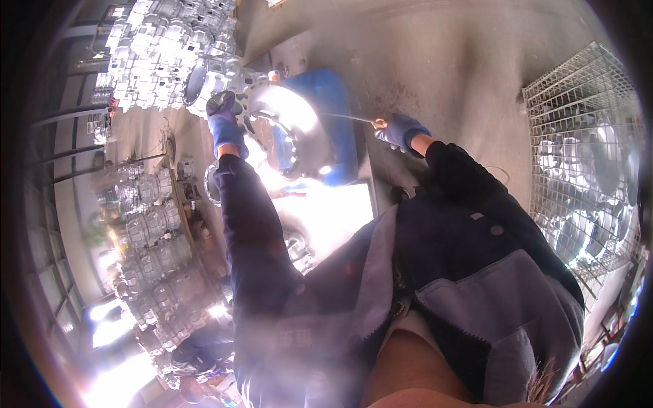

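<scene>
A large silver ring-shaped metal casting [314,139] stands on edge in front of me, its flange lined with bosses and partly washed out by glare. My right hand [401,130], in a blue-purple glove, grips the tan handle of a thin file-like rod [347,116]. The rod runs left toward the casting's rim; whether its tip touches is unclear. Beside the casting's far left edge is my left hand [224,112], in a dark and blue glove. Its fingers are curled, but what they hold is lost among bright metal parts.
A blue plastic container [343,149] lies behind the casting. Stacked silver castings [170,54] rise at the far left, with more rows [153,238] nearer on the left. At the right, a wire mesh cage [578,156] contains metal parts. A brightly lit white surface [340,207] is near my body.
</scene>
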